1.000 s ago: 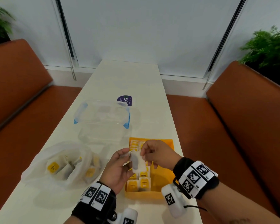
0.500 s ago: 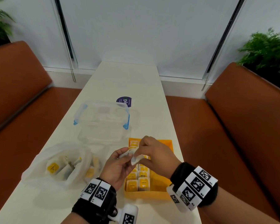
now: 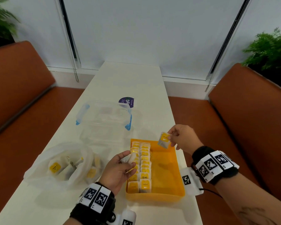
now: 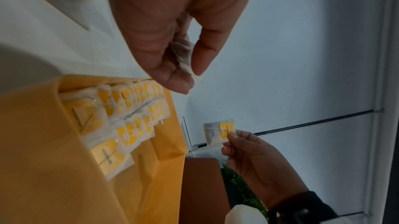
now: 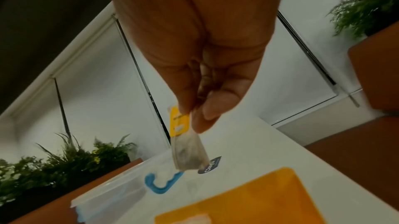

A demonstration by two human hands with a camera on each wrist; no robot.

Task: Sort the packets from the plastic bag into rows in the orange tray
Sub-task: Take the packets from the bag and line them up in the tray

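Two pinched packets: right hand [image 3: 183, 138] one [image 3: 164, 140] (yellow-labelled), left hand [image 3: 118, 170] another [image 3: 131, 158].

On the long white bench [image 3: 130, 82]: rectangular orange plastic tray [image 3: 165, 169] at 6 o'clock, crumpled clear plastic bag [image 3: 39, 166] at its 9, lidded clear plastic container [image 3: 104, 119] at its 11; white packets [image 3: 144, 168] line the tray's left.

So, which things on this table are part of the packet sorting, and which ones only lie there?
Part of the job:
- orange tray with two rows of packets
- plastic bag of unsorted packets
- packet pinched by the right hand
- packet held by the left hand

Only lying about:
- clear lidded container with blue clips
- purple sticker
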